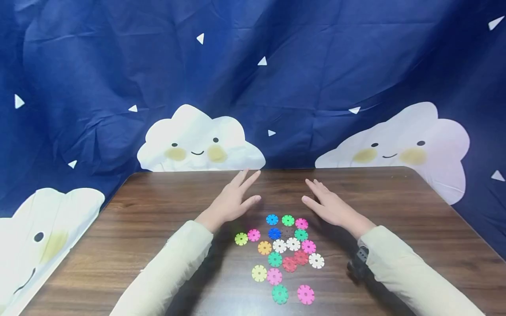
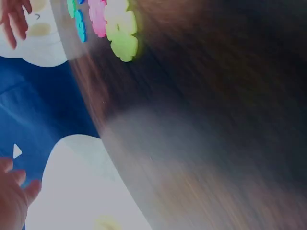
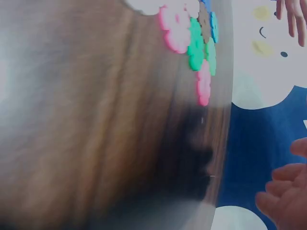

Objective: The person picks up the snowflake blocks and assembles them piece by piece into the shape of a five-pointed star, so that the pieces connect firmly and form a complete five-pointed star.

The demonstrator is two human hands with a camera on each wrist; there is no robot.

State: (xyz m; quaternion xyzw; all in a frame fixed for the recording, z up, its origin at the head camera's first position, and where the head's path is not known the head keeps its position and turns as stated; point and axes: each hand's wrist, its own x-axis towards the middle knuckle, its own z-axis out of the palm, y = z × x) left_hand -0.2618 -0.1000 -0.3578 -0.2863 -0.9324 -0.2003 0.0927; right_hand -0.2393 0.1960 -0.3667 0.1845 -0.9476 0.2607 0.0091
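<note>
Several notched plastic discs in many colours lie flat on the wooden table point(image 1: 158, 210), grouped between the two forearms. My left hand point(image 1: 231, 199) hovers beyond and left of them, fingers spread and nothing held. Nearest to it are a pink disc point(image 1: 254, 235) and a lime disc point(image 1: 241, 238), which also shows in the left wrist view. Across from it, my right hand point(image 1: 332, 208) is held with straight fingers, likewise holding nothing. A pink disc point(image 1: 301, 224) and a green disc point(image 1: 287, 220) lie just left of that hand. Both palms face inward.
Closer to the front lie a teal disc point(image 1: 280, 294) and a pink disc point(image 1: 306, 294). A dark wrist camera point(image 1: 359, 263) sits at the right cuff. Behind the table's far edge hangs a blue cloth point(image 1: 284, 79) printed with white clouds.
</note>
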